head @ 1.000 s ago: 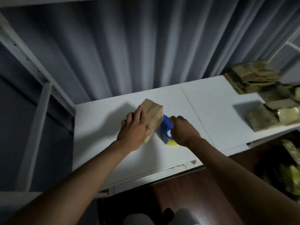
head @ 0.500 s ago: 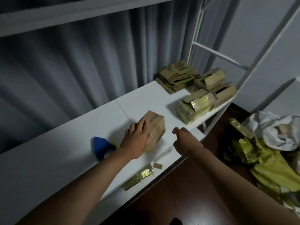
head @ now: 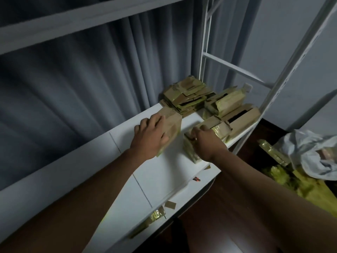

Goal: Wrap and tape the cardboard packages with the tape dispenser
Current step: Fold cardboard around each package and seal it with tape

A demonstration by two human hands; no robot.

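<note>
Scraps (head: 170,205) of cardboard lie on table (head: 158,172) edge, nearer than both hands. Left hand (head: 150,136) grips upright cardboard package (head: 171,123); right hand (head: 204,143) just beside it grips second package (head: 189,148). Beyond right hand: open boxes (head: 237,119), flattened stack (head: 186,95).

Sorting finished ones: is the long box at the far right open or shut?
Open: the long box shows a dark gap along its top.

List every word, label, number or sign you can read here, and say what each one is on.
None can be read.
Cardboard package under the left hand: faint marks, too blurred to read.
Packages at the right hand, flattened stack: no print legible.
</note>
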